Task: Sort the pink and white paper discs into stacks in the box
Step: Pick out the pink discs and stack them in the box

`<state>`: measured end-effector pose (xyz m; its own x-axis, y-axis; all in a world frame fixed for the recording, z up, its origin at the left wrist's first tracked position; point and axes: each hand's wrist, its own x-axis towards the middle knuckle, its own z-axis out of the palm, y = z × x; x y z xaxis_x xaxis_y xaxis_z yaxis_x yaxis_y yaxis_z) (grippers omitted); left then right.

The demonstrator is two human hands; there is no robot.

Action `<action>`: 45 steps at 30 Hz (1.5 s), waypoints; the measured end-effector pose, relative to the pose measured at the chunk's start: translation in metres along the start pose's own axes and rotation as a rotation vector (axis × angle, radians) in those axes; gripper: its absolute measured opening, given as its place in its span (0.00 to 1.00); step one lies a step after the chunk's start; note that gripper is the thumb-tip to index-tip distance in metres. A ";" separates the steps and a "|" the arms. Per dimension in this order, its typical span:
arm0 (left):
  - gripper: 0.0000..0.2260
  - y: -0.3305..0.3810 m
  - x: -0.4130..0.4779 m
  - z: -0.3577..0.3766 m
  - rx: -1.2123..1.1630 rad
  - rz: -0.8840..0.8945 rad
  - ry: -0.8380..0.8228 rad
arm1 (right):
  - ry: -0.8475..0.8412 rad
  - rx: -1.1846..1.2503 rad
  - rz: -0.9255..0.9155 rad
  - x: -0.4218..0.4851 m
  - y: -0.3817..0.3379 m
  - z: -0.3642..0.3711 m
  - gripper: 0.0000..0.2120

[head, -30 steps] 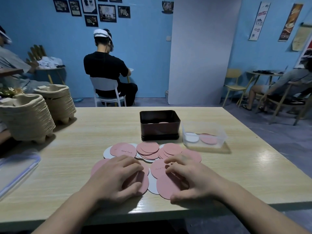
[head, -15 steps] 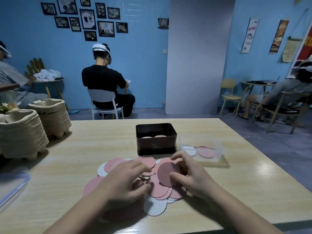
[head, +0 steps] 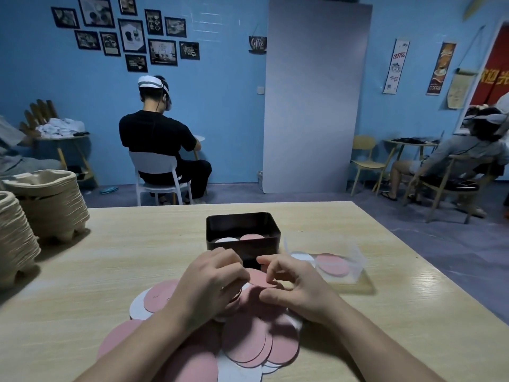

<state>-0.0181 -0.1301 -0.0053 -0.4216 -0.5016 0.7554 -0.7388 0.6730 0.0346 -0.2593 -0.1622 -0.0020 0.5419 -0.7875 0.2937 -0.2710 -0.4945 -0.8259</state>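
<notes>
The right hand (head: 294, 290) is pinching a pink disc (head: 261, 281) by its right edge, thumb underneath and fingertips on top. The left hand (head: 212, 285) is curling its fingers onto the same disc's left edge; whether it is also gripping more discs under its palm is hidden. The disc is hovering just above the loose pile (head: 248, 346) of pink and white discs, which is fanning out below the grip and back toward the person. Directly beyond the grip the dark box (head: 264, 248) is standing open, with a white stack (head: 226, 240) to the left and a pink stack (head: 252, 237) to the right. The step seems to be freeing one pink disc. Doing it well probably means sliding the edges apart so no white disc is clinging beneath, then lifting it over the box's near wall and lowering it flat, centred on the pink stack. The clear tub (head: 355, 260) right of the grip is best avoided.
</notes>
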 end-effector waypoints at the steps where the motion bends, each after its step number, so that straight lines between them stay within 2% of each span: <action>1: 0.03 0.000 -0.002 0.000 -0.017 0.004 0.017 | -0.006 0.010 0.007 -0.001 0.001 0.001 0.12; 6: 0.08 0.004 -0.005 -0.008 -0.070 -0.018 0.088 | -0.025 0.101 0.001 -0.002 -0.004 0.004 0.12; 11: 0.05 0.006 -0.007 -0.014 -0.124 -0.040 0.044 | -0.026 0.143 0.015 -0.003 -0.006 0.010 0.15; 13: 0.04 0.009 -0.009 -0.016 -0.179 -0.093 -0.010 | -0.023 0.136 0.027 -0.007 -0.006 0.009 0.17; 16: 0.13 0.012 -0.015 -0.026 -0.317 -0.214 -0.129 | -0.022 0.068 0.026 -0.014 -0.005 0.006 0.21; 19: 0.16 0.015 -0.018 -0.034 -0.434 -0.321 -0.250 | -0.019 0.022 0.016 -0.023 -0.002 0.002 0.23; 25: 0.27 0.020 -0.015 -0.039 -0.304 -0.256 -0.525 | 0.039 -0.088 0.012 -0.032 0.001 -0.008 0.25; 28: 0.29 0.022 -0.015 -0.040 -0.280 -0.225 -0.583 | 0.030 -0.173 -0.030 -0.032 -0.001 -0.005 0.25; 33: 0.26 0.020 -0.017 -0.041 -0.276 -0.215 -0.576 | 0.034 -0.207 -0.074 -0.034 -0.002 0.002 0.25; 37: 0.21 0.019 -0.018 -0.041 -0.174 -0.175 -0.535 | 0.058 -0.212 -0.075 -0.034 -0.004 0.000 0.23; 41: 0.17 0.012 -0.021 -0.040 -0.128 -0.226 -0.431 | 0.089 -0.213 -0.084 -0.034 -0.002 0.001 0.22; 45: 0.17 0.008 -0.024 -0.036 -0.145 -0.287 -0.306 | 0.085 -0.282 -0.152 -0.031 0.000 0.004 0.21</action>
<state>0.0050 -0.0930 0.0005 -0.3629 -0.8024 0.4738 -0.7766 0.5414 0.3221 -0.2729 -0.1359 -0.0128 0.5276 -0.7190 0.4524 -0.4083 -0.6817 -0.6072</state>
